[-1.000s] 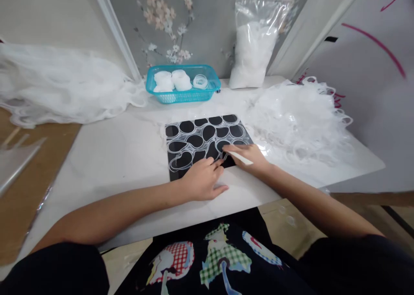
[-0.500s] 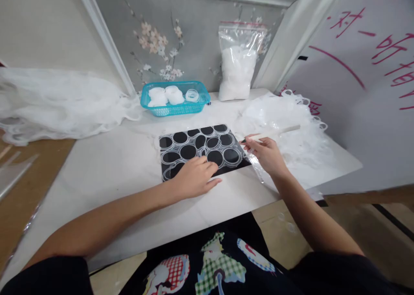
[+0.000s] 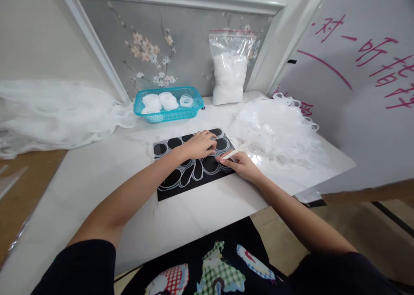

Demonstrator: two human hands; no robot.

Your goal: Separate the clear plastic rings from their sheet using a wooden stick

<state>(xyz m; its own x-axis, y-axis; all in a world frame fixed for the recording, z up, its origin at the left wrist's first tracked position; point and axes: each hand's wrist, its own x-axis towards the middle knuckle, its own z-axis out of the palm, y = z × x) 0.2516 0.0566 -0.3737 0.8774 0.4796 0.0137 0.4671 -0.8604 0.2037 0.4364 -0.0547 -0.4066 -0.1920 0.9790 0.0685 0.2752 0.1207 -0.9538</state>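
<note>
A black mat (image 3: 168, 195) lies on the table with a translucent white sheet (image 3: 179, 183) on it, pierced by round holes and edged with thin rings. Reaching across its upper middle, my left hand (image 3: 200, 145) rests with bent fingers apart, touching the sheet. My right hand (image 3: 242, 165) is closed around a slim white pen-like tool (image 3: 235, 151), slanting up to the right. The fingertips of that hand are at the mat's right side, close to my left thumb. The tool's working tip is hidden or too small to make out.
Behind the mat stands a blue plastic basket (image 3: 168, 116) with bundles of white rings. A zip bag (image 3: 229, 77) of white material leans on the back panel. Translucent ring sheets pile up at right (image 3: 274, 127), and a larger white heap (image 3: 58, 114) lies left.
My left hand has moved up and right over the sheet. My right hand has come left with the tool onto the mat's right side. The view has shifted slightly.
</note>
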